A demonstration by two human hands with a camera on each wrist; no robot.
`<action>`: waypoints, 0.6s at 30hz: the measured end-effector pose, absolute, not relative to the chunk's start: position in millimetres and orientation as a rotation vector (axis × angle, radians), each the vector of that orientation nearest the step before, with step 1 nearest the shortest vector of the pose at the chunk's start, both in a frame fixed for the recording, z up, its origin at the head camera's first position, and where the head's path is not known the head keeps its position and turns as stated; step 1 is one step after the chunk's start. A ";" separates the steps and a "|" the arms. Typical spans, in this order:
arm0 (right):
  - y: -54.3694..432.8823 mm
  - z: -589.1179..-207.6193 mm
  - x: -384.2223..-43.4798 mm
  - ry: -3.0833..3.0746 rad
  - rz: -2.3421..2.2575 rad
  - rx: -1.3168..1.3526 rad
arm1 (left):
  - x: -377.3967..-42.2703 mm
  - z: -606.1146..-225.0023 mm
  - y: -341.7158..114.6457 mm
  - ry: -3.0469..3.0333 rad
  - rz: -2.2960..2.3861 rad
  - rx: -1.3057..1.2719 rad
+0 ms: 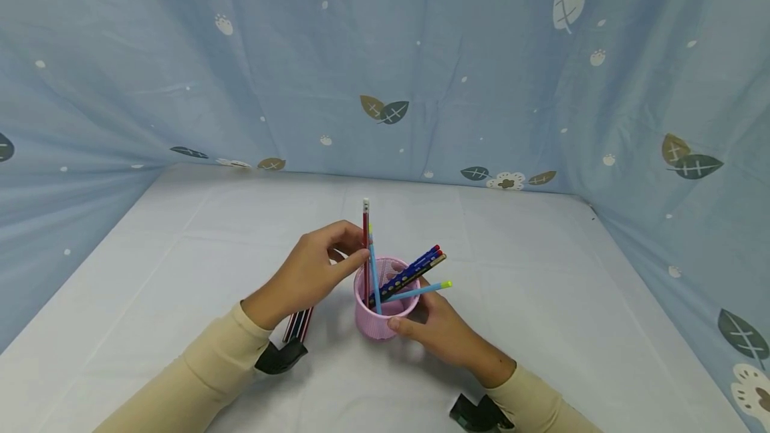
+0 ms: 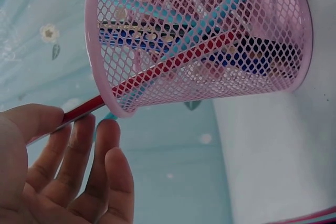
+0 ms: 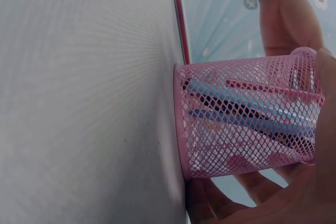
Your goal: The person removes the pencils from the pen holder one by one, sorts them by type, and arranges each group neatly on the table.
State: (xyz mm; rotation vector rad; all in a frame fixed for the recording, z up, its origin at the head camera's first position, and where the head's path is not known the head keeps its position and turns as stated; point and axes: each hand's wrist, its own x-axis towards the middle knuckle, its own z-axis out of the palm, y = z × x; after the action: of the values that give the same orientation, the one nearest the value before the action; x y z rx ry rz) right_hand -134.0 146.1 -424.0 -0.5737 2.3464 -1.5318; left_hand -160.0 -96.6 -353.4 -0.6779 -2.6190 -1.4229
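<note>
A pink mesh pencil cup [image 1: 376,329] stands on the white cloth, with several pencils in it. My left hand [image 1: 313,269] pinches a red pencil [image 1: 365,222] between thumb and fingers; its lower end is inside the cup, as the left wrist view shows through the mesh. My right hand [image 1: 448,329] grips the cup from the right, thumb on the near side and fingers behind. Dark blue pencils [image 1: 415,269] with dotted barrels lean right in the cup. A light blue pencil [image 1: 421,291] slants low over the rim, and another light blue pencil [image 1: 374,269] stands nearly upright beside the red one.
Striped red and black pencils [image 1: 299,323] lie on the white tabletop [image 1: 511,246], partly covered by the left wrist. Black straps with cameras [image 1: 281,356] sit at both wrists. A blue curtain with leaf prints [image 1: 337,52] hangs behind the table.
</note>
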 end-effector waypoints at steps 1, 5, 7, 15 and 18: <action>146.0 -423.8 -133.8 2.347 -1.532 -0.575 | -159.7 -353.2 -96.7 -2.617 -1.421 -0.673; 145.8 -423.4 -133.4 2.349 -1.532 -0.578 | -158.3 -351.6 -97.0 -2.604 -1.448 -0.647; 145.7 -423.4 -133.2 2.351 -1.531 -0.580 | -157.5 -350.5 -97.2 -2.599 -1.475 -0.635; 145.1 -424.1 -133.3 2.354 -1.533 -0.570 | -158.4 -347.1 -100.9 -2.534 -1.560 -0.610; 145.1 -424.2 -133.6 2.350 -1.532 -0.563 | -159.3 -345.7 -103.2 -2.491 -1.620 -0.594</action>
State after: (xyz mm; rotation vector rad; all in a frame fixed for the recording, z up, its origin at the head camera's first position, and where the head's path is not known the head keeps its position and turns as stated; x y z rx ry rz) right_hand -133.6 145.1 -424.2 -0.5634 2.3496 -1.5316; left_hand -159.3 -103.2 -345.7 -0.5943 -2.4909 -1.6196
